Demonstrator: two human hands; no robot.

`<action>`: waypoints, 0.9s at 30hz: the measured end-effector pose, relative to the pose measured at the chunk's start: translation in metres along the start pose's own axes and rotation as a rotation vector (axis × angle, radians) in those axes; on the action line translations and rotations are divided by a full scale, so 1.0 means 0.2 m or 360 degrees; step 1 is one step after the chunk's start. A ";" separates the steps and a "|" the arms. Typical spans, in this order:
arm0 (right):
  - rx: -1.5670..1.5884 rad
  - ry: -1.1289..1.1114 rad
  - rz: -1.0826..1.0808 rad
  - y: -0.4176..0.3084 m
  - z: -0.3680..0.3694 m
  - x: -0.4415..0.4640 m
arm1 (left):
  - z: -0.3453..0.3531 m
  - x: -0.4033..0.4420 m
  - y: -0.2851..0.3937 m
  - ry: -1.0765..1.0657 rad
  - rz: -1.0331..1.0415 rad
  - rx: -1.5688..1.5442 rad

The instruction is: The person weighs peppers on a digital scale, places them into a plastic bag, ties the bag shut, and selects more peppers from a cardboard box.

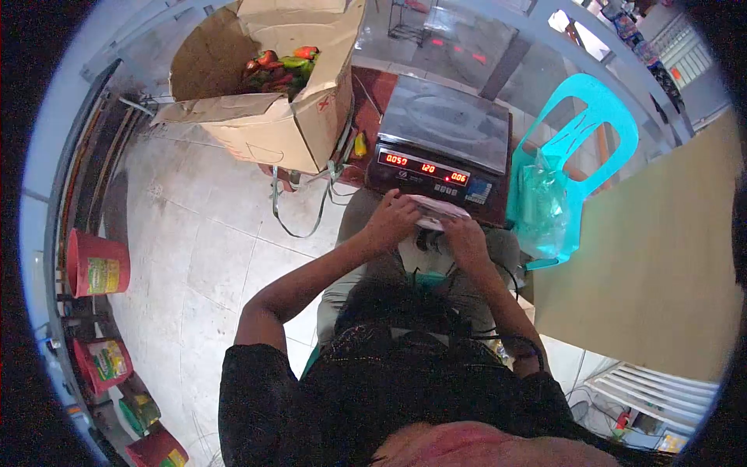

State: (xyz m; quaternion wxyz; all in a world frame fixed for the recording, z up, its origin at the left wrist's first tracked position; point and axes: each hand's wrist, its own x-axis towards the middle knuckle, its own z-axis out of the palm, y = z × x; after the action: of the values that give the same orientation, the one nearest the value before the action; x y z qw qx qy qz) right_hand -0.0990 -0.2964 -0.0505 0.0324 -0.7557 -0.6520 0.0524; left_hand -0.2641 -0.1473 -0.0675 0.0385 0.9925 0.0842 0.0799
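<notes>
In front of my lap, my left hand and my right hand are closed on the two ends of a pale pinkish, flat packet-like thing. Its exact kind is too small to make out. Just beyond it stands a digital weighing scale, its red display lit and its grey pan bare. A yellowish pepper lies left of the scale. Red and green peppers fill part of an open cardboard box further left.
A turquoise plastic chair stands to the right, with clear plastic bags on it. A tan board is at far right. Red pots line the left wall. A loose strap hangs below the box.
</notes>
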 end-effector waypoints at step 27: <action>-0.0100 0.0134 0.0137 0.55 0.21 -0.29 | -0.89 -0.06 -2.20 -0.0332 -0.0955 0.0472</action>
State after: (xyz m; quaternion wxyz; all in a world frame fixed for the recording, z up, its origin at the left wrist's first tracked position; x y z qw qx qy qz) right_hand -0.0051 -0.3711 -0.1038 0.0339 -0.7852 -0.6183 0.0013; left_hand -0.3767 0.2941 0.0660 -0.0760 0.9211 0.3786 -0.0501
